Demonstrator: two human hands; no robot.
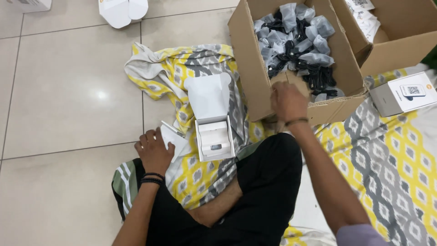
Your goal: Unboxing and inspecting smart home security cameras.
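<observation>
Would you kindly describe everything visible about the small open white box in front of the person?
The small white box looks like thin card. Its hinged lid stands open, tilted back. Inside, a white insert holds a small pale device. It rests upright on the yellow-grey patterned cloth, between the left hand and the right hand; neither touches it.

second cardboard box (400, 41), patterned cloth (387, 159), floor tiles (59, 91)

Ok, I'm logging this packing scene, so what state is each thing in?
Small white box: open, lid up, a small device inside.
Big carton: open, full of bagged black cables.
Second carton: open, white leaflets inside.
Grey-sided box: closed.
White box at top: open, flaps spread.
Left hand: on a white card.
Right hand: at the big carton's edge, grip unclear.
</observation>
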